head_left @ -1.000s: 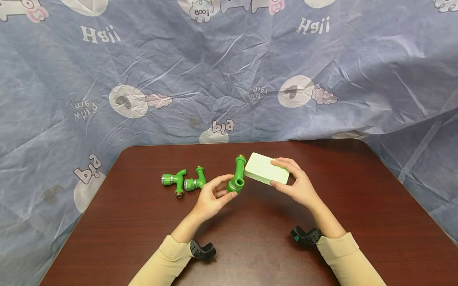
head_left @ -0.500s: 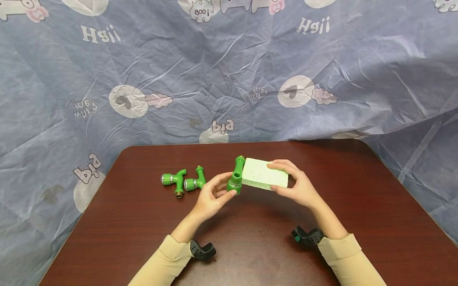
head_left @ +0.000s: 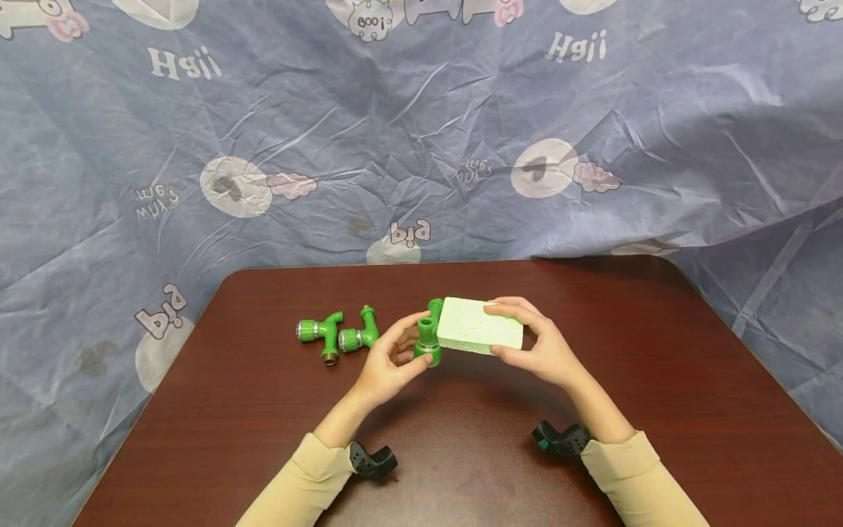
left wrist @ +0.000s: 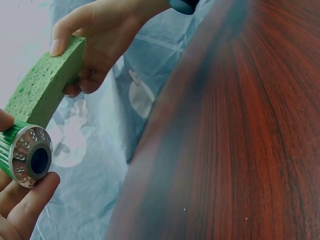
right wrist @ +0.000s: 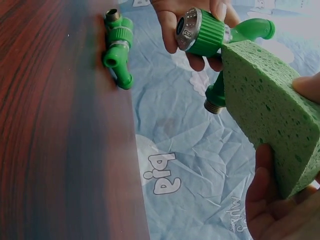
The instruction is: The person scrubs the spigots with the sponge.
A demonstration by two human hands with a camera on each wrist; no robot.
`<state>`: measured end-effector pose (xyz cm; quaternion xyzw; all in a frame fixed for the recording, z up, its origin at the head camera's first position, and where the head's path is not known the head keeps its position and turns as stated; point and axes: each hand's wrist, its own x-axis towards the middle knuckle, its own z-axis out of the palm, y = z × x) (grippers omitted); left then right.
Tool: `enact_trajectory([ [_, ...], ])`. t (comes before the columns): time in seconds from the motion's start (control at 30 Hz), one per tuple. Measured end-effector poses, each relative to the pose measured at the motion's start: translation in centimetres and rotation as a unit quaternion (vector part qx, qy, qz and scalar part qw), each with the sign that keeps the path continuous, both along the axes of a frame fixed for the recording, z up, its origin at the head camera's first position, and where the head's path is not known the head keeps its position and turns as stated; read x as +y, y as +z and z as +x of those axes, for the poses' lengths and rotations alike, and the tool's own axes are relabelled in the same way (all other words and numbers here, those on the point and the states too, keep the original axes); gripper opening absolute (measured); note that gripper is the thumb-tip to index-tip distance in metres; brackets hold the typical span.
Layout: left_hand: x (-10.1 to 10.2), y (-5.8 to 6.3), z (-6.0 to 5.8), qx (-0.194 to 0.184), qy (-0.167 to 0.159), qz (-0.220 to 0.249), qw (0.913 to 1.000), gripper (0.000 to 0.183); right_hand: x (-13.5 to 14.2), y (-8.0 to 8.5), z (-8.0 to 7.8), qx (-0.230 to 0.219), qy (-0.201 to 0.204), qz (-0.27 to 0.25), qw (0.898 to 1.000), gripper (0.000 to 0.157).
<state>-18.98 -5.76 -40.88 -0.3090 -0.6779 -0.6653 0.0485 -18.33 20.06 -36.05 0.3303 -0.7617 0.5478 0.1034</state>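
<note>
My left hand (head_left: 388, 364) pinches a green faucet (head_left: 428, 344) by its ribbed knob (right wrist: 209, 34), raised over the table. In the right wrist view the faucet's curved spout and threaded brass end show. My right hand (head_left: 541, 344) grips a pale green porous sponge (head_left: 479, 324) between thumb and fingers. The sponge's left edge lies right at the faucet and covers part of its body in the head view. Seen from the left wrist, the sponge (left wrist: 47, 80) is behind the knob's silver cap (left wrist: 31, 157).
Two more green faucets, one at the left (head_left: 324, 335) and one beside it (head_left: 361, 331), lie on the dark red-brown table (head_left: 421, 454). A blue printed cloth (head_left: 369, 132) hangs behind the table's back edge. Each wrist wears a black band.
My right hand has brought the sponge left and slightly down, to the faucet. The held faucet has turned in my left hand, its spout opening now facing more upward. The two lying faucets stay put.
</note>
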Motion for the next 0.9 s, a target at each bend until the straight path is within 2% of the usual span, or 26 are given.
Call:
enact_trajectory([
  [0.27, 0.3, 1.9, 1.0, 0.009, 0.044, 0.005, 0.9990, 0.040, -0.4, 0.0, 0.2, -0.012, -0.004, 0.019, 1.000, 0.051],
  [0.4, 0.5, 1.3, 0.6, 0.006, 0.055, 0.018, 0.9983, 0.039, -0.3, 0.0, 0.2, -0.006, -0.017, 0.029, 0.999, 0.051],
  [0.57, 0.4, -0.2, -0.3, -0.015, 0.042, 0.052, 0.9976, 0.041, -0.3, -0.1, 0.2, -0.009, -0.030, 0.048, 0.998, 0.051],
  [0.67, 0.3, -0.5, -0.5, -0.013, 0.039, 0.072, 0.9966, 0.039, -0.4, 0.0, 0.2, -0.016, -0.035, 0.061, 0.997, 0.051],
  [0.9, 0.1, -0.6, -1.0, -0.003, 0.073, 0.110, 0.9912, 0.032, -0.2, 0.2, 0.2, -0.012, -0.036, 0.079, 0.996, 0.051],
])
